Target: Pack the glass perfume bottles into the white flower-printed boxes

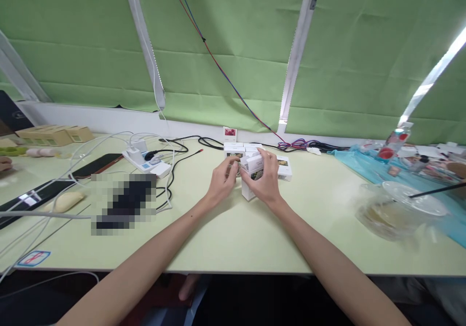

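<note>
A small white carton (255, 163) with a printed picture on its side is gripped in my right hand (267, 178), tilted above the table. Thumb and fingers wrap round its two sides. At the carton's left end, where flaps seem to stick out, my left hand (224, 178) has its fingers curled together. Whatever those fingers pinch is too small to make out. Under my right hand a white box (247, 192) stands on the table. More white boxes (235, 148) sit just behind both hands, and one with a picture and barcode (284, 168) lies to the right.
Left are a power strip (138, 158) with tangled cables, phones (96, 165), a pixelated dark object (127, 202) and yellow-brown boxes (54, 135). Another person's hand (5, 163) shows at the far left edge. Right are a lidded clear bowl (393, 214), blue plastic sheet (349, 163) and a bottle (396, 141).
</note>
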`<state>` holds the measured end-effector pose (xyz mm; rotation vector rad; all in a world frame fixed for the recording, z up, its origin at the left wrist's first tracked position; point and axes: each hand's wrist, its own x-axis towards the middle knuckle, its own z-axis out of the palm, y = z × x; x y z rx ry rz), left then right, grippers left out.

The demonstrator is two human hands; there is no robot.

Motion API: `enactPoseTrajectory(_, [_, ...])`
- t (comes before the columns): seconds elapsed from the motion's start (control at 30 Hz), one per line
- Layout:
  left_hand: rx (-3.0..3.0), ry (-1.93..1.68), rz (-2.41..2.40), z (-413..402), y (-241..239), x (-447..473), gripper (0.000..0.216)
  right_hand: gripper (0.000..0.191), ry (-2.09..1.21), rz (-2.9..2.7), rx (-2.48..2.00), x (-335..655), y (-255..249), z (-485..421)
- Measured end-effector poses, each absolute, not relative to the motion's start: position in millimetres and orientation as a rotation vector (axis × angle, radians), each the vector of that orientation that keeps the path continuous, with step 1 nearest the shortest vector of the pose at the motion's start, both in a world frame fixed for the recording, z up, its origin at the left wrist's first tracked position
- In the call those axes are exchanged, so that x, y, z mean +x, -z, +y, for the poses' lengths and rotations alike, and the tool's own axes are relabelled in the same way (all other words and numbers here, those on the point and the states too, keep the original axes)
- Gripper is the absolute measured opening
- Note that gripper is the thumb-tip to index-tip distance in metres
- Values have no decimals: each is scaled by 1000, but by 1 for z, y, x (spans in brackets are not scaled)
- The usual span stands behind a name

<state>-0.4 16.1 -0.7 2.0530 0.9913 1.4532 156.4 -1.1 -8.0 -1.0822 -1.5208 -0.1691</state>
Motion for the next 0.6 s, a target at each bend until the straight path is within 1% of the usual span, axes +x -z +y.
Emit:
enactPoseTrajectory(0.23, [2236,-1797,853,14,-1,-2,24,67,113,-1612,-1001,148,9,-7])
enactPoseTrajectory(0.6, [2247,-1840,827,13,-3,-4,27,63,53,-1676,-856,147,10,-7])
